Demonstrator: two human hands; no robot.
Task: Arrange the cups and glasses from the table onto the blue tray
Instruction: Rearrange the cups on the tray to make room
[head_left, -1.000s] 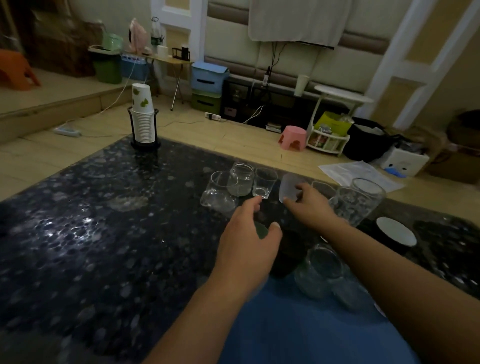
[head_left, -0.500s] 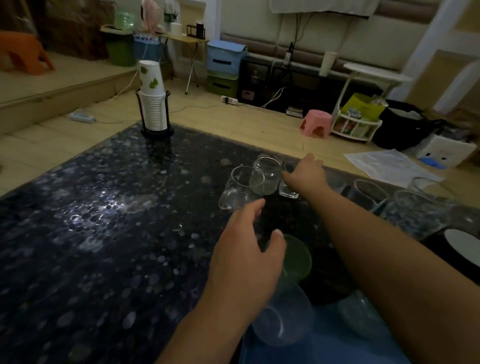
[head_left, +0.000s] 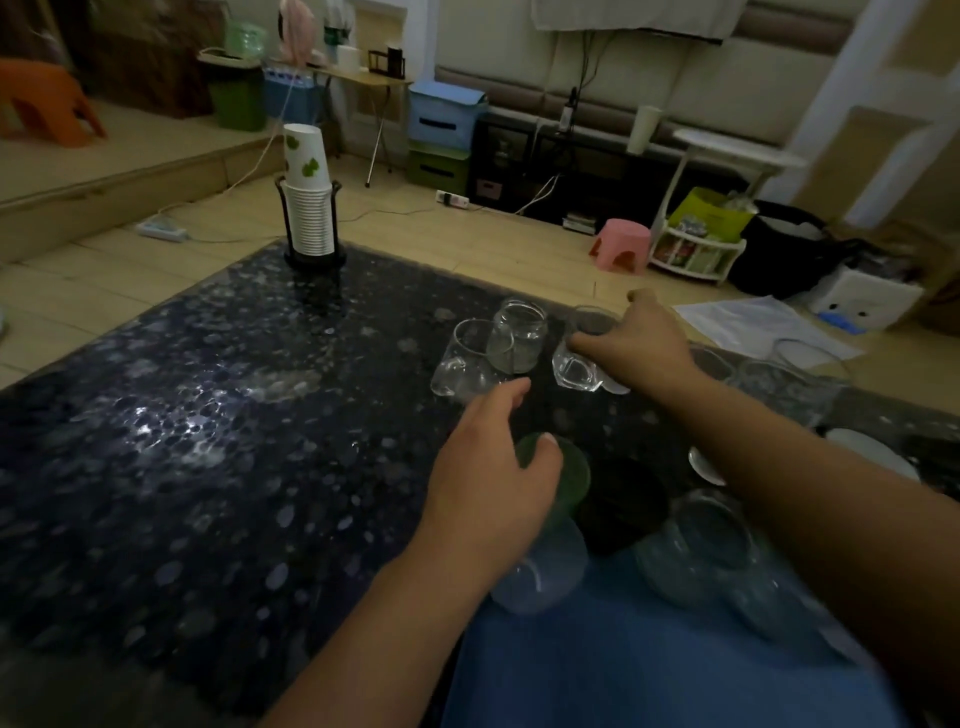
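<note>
The blue tray (head_left: 649, 670) lies at the near edge of the dark speckled table (head_left: 208, 441). On it stand a clear glass (head_left: 540, 577) and a round glass jar (head_left: 696, 556). A green cup (head_left: 571, 475) and a dark cup (head_left: 623, 501) sit at the tray's far end. My left hand (head_left: 493, 478) hovers open over the green cup, thumb near its rim. My right hand (head_left: 641, 343) reaches forward, fingers closed over the rim of a small square glass (head_left: 574, 371). Left of it stand a glass jar (head_left: 519, 338) and a tilted tumbler (head_left: 460, 364).
More clear glasses (head_left: 789, 384) and a white saucer (head_left: 872, 452) stand at the right of the table, partly behind my right arm. A holder with stacked paper cups (head_left: 309, 208) stands at the table's far left corner. Floor clutter lies beyond the table.
My right hand moved left from a frosted cup to the small square glass and closed on it. My left hand stayed open near the green cup. The camera came closer.
</note>
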